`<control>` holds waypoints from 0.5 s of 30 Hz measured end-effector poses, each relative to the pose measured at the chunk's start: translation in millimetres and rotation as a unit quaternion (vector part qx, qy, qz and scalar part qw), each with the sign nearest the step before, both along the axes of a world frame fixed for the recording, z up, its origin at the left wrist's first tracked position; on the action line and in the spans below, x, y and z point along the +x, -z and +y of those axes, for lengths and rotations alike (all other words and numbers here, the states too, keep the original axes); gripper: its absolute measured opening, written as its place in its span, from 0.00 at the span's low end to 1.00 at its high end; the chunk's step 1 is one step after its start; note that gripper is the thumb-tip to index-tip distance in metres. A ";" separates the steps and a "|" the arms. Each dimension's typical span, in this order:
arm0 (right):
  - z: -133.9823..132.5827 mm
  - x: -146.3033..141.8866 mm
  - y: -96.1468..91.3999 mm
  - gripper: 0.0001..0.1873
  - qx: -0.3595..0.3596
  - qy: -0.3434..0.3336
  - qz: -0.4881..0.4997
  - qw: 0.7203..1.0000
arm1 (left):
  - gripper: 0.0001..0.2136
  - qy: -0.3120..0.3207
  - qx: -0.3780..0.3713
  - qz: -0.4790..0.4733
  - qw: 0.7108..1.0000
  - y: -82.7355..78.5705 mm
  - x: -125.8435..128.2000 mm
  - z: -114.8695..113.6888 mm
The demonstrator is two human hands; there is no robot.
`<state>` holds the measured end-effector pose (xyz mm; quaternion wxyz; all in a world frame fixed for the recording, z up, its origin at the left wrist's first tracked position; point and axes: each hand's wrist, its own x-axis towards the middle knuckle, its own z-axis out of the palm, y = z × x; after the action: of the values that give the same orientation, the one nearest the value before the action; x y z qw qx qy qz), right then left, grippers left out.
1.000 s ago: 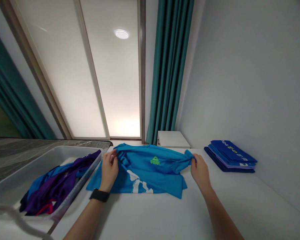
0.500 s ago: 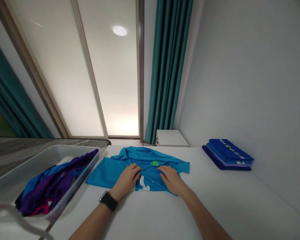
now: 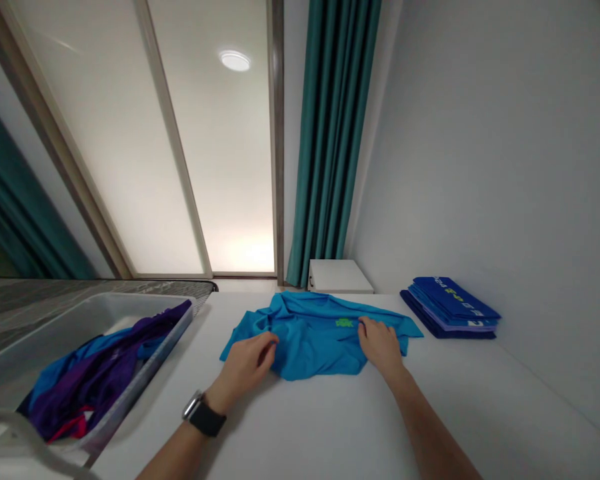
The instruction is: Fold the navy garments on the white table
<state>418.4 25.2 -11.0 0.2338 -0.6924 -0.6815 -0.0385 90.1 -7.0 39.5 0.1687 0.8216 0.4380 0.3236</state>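
A bright blue T-shirt (image 3: 313, 347) with a small green print lies on the white table (image 3: 300, 427), rumpled at its left side and with its far edge bunched. My left hand (image 3: 251, 363), a dark watch on its wrist, is closed at the shirt's near left part, thumb and fingers pinched on the cloth. Just right of the green print, my right hand (image 3: 381, 345) has its fingers curled onto the fabric; its fingertips are partly hidden.
On the left stands a clear plastic bin (image 3: 147, 383) holding purple and blue clothes (image 3: 105, 380). A stack of folded blue garments (image 3: 453, 308) lies on the table by the right wall. Behind the table is a white cabinet (image 3: 337, 275).
The shirt has shifted right, and its left part is drawn in. The white print near its front edge is out of sight. Both hands have moved apart, with the left now closed.
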 end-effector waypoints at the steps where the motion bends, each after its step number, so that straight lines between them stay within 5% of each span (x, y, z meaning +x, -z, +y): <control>1: -2.9 -7.4 -0.3 0.18 0.006 -0.030 -0.001 1.000 | 0.11 0.003 0.039 0.045 0.998 3.8 5.0 -1.3; 6: -20.1 -64.3 1.8 0.26 -0.010 -0.183 -0.019 0.983 | 0.29 -0.026 0.097 0.148 0.984 25.2 13.2 0.3; 11: -38.6 -98.9 -11.9 0.24 -0.004 -0.267 -0.036 0.963 | 0.25 -0.102 0.108 0.109 0.983 24.5 5.0 5.5; 15: -60.5 -112.9 -28.0 0.21 0.014 -0.358 0.070 0.931 | 0.25 -0.026 0.128 0.115 0.985 15.8 5.8 1.9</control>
<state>305.5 -35.3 17.0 0.2885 -0.4000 -0.8656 0.0867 95.9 -5.2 23.7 0.0020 0.8566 0.4303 0.2846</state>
